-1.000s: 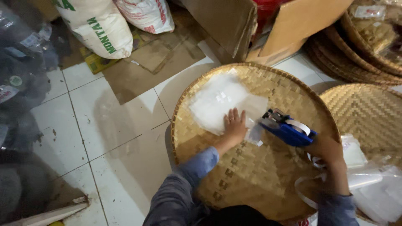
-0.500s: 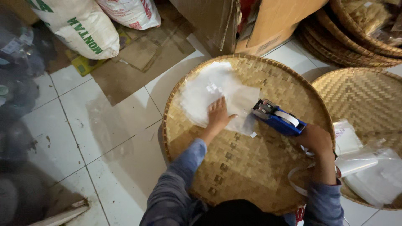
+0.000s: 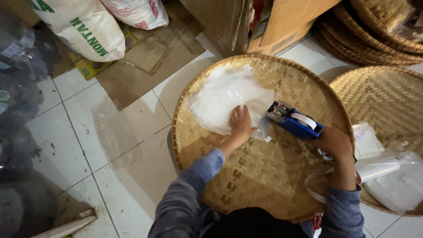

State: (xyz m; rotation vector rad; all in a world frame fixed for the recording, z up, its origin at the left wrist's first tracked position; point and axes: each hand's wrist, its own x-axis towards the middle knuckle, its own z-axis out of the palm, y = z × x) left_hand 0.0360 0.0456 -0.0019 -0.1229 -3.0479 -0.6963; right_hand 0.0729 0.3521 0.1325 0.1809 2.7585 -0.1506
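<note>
left hand (image 3: 241, 122) flat with fingers spread on clear plastic bags (image 3: 224, 97), right hand (image 3: 333, 142) gripping blue label gun (image 3: 294, 121), round woven tray (image 3: 264, 176) mid-frame

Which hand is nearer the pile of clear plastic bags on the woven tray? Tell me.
Left. The left hand lies flat on the pile of clear plastic bags. The right hand holds the blue label gun, beside the pile, apart from it.
</note>
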